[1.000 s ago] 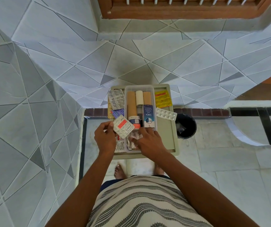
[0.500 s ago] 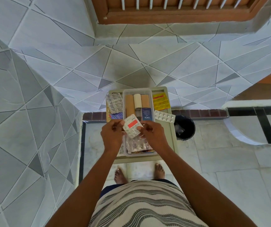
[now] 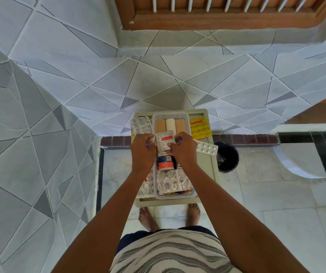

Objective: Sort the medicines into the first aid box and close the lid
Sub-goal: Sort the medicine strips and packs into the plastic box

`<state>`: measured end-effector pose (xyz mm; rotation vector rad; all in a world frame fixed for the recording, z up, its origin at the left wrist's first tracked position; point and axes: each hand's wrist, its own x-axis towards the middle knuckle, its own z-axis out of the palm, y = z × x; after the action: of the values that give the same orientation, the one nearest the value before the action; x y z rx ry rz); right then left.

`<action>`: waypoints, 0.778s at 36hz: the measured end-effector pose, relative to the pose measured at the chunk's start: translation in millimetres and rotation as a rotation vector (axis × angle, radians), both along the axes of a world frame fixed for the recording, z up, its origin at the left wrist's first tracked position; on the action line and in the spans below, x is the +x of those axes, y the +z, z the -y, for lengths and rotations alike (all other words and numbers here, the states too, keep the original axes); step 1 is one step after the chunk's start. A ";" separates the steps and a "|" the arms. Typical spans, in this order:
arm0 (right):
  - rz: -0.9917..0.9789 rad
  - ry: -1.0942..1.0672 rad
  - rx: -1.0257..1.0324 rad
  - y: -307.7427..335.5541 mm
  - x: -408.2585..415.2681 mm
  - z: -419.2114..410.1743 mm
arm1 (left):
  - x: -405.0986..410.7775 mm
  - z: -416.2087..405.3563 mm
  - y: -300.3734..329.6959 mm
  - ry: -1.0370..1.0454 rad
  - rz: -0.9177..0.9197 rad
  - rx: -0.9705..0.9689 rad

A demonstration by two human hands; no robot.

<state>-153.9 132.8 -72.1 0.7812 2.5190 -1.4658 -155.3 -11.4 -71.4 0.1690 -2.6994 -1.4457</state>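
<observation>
A clear plastic first aid box (image 3: 190, 123) stands open on a grey-green stool top (image 3: 211, 174). Inside it are three bandage rolls (image 3: 170, 125) at the far end, a round jar (image 3: 165, 162) in the middle and foil blister strips (image 3: 173, 182) at the near end. Both hands hold a white sachet with a red label (image 3: 165, 141) above the box's middle: my left hand (image 3: 142, 152) pinches its left edge, my right hand (image 3: 184, 152) its right edge and lower corner.
Loose on the stool lie a foil strip (image 3: 140, 125) at far left, a yellow packet (image 3: 199, 128) at far right, a white pill blister (image 3: 207, 148) over the right edge, and more strips (image 3: 146, 186) at near left. A black bucket (image 3: 228, 158) stands right of the stool. My bare feet show below.
Both hands have carried the red-labelled sachet away from me, from the near left of the box to over its middle. My right hand has joined my left on it.
</observation>
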 end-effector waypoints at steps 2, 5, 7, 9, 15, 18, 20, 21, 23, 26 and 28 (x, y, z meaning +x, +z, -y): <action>-0.023 0.082 0.099 6.5 1.1 3.1 | 1.2 3.0 -3.3 0.010 0.014 0.017; -0.044 0.213 0.276 7.8 1.6 5.0 | 5.3 7.2 -9.1 0.001 0.008 0.053; -0.045 0.277 0.373 6.6 -0.5 7.7 | 6.2 9.3 -12.3 -0.001 -0.005 0.065; -0.021 0.331 0.443 8.0 -1.5 10.6 | 5.5 10.7 -14.4 0.007 0.003 0.078; 0.014 0.469 0.639 14.6 -1.5 13.7 | 1.4 16.7 -17.0 0.020 0.019 0.088; 0.035 0.502 0.668 19.3 -3.0 13.9 | -3.6 19.9 -17.1 0.050 0.018 0.111; 0.046 0.489 0.633 24.1 -3.1 11.6 | -8.3 21.4 -15.7 0.093 0.015 0.083; 0.035 0.453 0.599 25.4 -2.8 8.5 | -11.3 21.9 -14.3 0.117 0.017 0.065; -0.021 0.323 0.508 26.4 -2.7 -3.2 | -19.9 22.2 -12.2 0.163 0.037 0.040; -0.121 0.080 0.461 22.4 -8.4 -31.5 | -36.6 24.7 -15.1 0.211 0.116 -0.045; -0.104 -0.008 0.465 18.7 -15.1 -52.2 | -48.8 27.3 -21.3 0.212 0.185 -0.087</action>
<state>-169.0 185.0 -53.5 0.7874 2.9857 -0.9464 -204.1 -38.7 -92.7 0.5911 -2.7759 -1.3092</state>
